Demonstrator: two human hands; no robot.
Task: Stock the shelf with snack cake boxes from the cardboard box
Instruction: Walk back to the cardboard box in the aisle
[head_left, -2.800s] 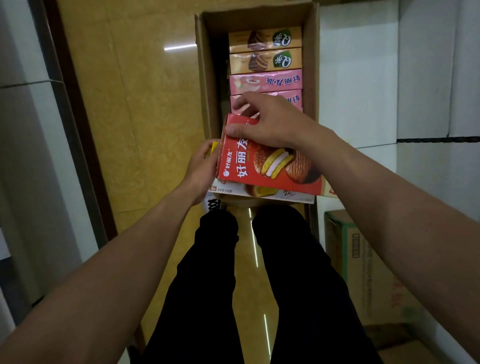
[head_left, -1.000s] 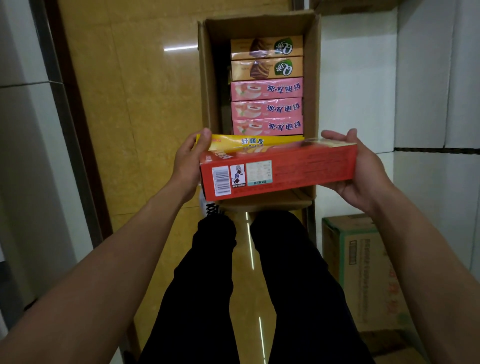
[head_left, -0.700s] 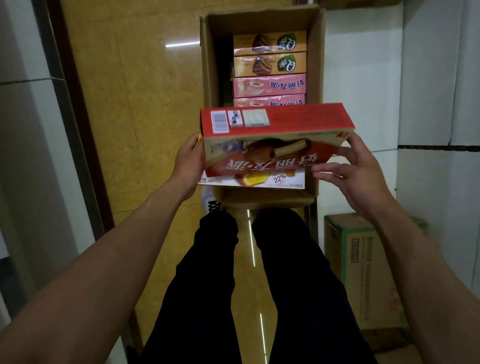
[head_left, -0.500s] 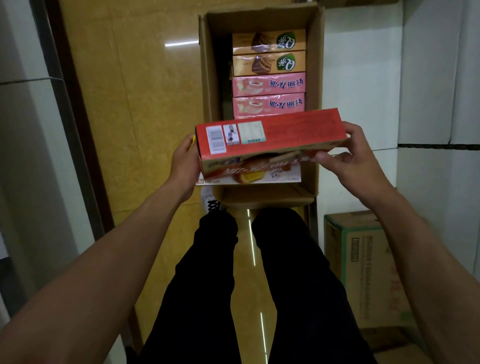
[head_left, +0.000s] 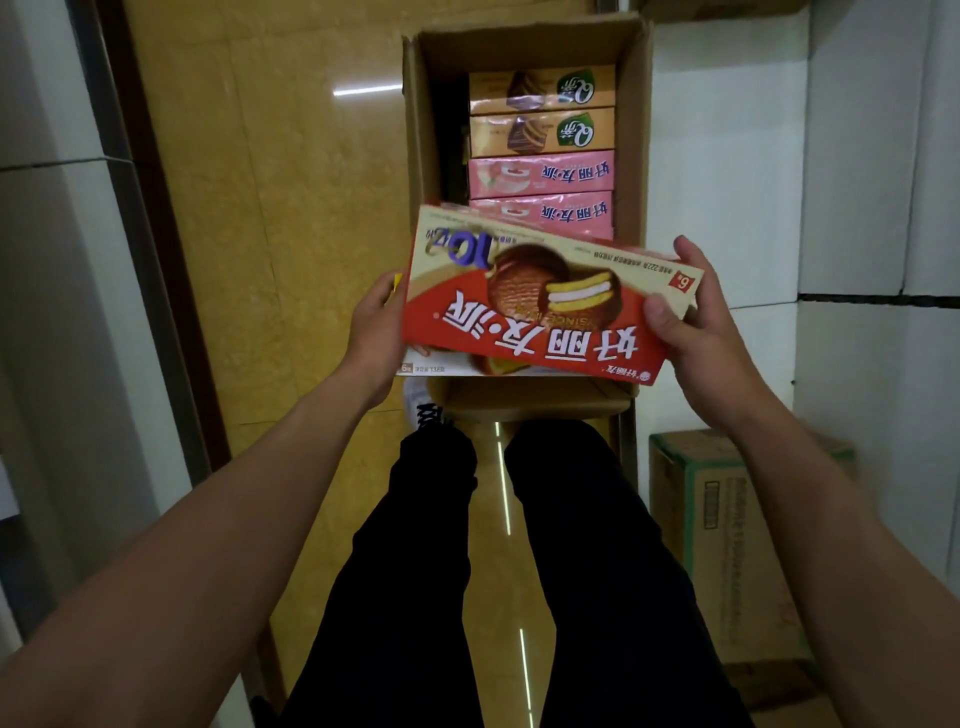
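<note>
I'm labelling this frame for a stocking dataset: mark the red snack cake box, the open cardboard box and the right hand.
red snack cake box (head_left: 540, 306): head view, printed front face.
cardboard box (head_left: 631, 130): head view, right wall.
right hand (head_left: 693, 317): head view, back of the hand.

Single head view, looking steeply down past hands at cardboard box (head_left: 524, 41) (close range, wide-angle).

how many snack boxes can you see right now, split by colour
Tan snack boxes with green logos, in the open cardboard carton: 2
Pink snack boxes in the carton: 2 in plain view; more may be hidden
Red chocolate pie box held in both hands: 1
White-and-yellow box beneath the red one: 1
Total: 6 visible
</note>
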